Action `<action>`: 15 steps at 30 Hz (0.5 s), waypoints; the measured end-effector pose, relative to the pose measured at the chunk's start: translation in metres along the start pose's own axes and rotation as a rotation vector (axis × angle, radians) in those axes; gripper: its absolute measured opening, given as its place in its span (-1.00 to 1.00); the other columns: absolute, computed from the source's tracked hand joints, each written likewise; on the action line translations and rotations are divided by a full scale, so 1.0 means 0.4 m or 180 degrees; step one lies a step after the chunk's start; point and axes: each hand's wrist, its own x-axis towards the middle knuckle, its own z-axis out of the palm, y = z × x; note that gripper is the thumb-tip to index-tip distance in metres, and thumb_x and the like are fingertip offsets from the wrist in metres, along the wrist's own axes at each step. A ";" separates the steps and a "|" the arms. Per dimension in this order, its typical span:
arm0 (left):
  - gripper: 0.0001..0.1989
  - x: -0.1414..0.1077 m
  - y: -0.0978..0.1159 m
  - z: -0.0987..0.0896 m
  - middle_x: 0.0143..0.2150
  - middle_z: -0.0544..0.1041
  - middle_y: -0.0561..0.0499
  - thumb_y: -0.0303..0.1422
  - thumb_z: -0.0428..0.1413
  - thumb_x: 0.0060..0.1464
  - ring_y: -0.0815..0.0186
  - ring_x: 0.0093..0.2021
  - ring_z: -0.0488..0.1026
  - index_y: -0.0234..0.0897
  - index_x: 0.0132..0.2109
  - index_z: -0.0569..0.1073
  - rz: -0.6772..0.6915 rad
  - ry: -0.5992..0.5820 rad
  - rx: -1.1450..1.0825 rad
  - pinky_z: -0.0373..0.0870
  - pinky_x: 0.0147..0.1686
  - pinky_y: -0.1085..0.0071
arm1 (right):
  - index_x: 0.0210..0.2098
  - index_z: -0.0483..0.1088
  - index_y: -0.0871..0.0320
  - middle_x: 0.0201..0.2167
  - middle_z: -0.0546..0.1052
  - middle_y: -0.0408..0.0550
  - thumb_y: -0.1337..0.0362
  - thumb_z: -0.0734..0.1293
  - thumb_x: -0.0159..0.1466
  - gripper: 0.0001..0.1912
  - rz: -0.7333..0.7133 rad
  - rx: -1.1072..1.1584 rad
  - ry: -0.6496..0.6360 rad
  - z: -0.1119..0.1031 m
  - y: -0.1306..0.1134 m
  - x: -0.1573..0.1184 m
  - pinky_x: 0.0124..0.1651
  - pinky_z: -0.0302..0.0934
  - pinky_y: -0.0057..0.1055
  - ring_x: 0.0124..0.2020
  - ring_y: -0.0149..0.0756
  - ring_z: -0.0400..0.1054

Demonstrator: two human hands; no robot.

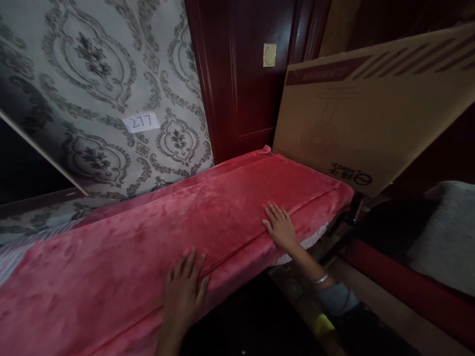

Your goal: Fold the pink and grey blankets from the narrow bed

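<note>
A pink plush cloth (148, 237) covers a long narrow surface and hangs over its near edge. Near that edge, my left hand (183, 289) lies on the cloth, palm down with fingers spread. Farther right, my right hand (280, 227) rests on the cloth in the same way, fingers apart, with a silver bracelet (321, 279) on the wrist. Neither hand holds anything. Striped fabric (315, 237) shows from under the cloth at the right front, and more of it at the far left.
A big cardboard box (378, 109) leans behind the cloth's right end. Behind are a patterned wall with a paper marked 277 (141, 122) and a dark red door (252, 99). Grey fabric (449, 232) lies at the right; a dark panel (29, 158) stands at the left.
</note>
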 end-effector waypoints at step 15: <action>-0.62 -0.045 0.032 -0.010 0.19 0.56 -0.09 -0.32 0.09 0.23 0.03 0.07 0.50 -0.07 0.16 0.55 -0.0023 0.0502 -0.0368 0.44 -0.04 0.09 | 0.31 0.35 0.13 0.29 0.39 0.10 0.19 0.16 0.45 -0.51 -0.1388 0.1339 0.0254 -0.051 -0.286 -0.086 0.37 0.11 0.04 0.32 -0.09 0.24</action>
